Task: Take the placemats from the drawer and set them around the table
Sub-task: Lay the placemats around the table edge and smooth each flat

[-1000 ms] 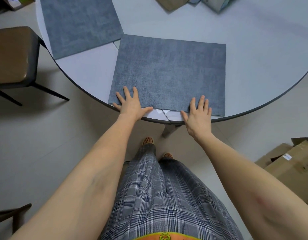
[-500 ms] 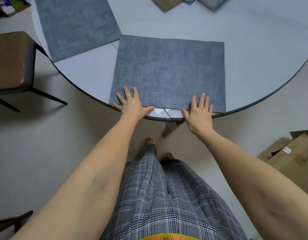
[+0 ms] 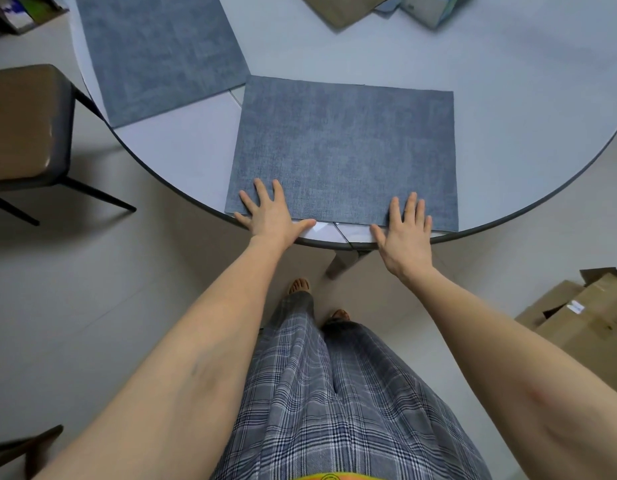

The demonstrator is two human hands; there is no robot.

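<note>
A blue-grey placemat (image 3: 345, 147) lies flat on the round white table (image 3: 528, 109), its near edge along the table's rim in front of me. My left hand (image 3: 270, 216) rests with straight, spread fingers on the mat's near left corner. My right hand (image 3: 405, 233) lies flat on the near edge toward the right corner, its palm over the table rim. A second blue-grey placemat (image 3: 158, 50) lies on the table's left side, partly cut off by the frame top.
A brown-seated chair (image 3: 21, 123) stands left of the table. Cardboard boxes (image 3: 584, 317) sit on the floor at right. Tan paper (image 3: 345, 6) and a small box (image 3: 431, 6) lie at the table's far side. A dark chair part (image 3: 26, 448) shows bottom left.
Both hands stay flat on the near placemat; the right hand has slid slightly back toward the rim. The view has shifted a little, the mat has not visibly moved.
</note>
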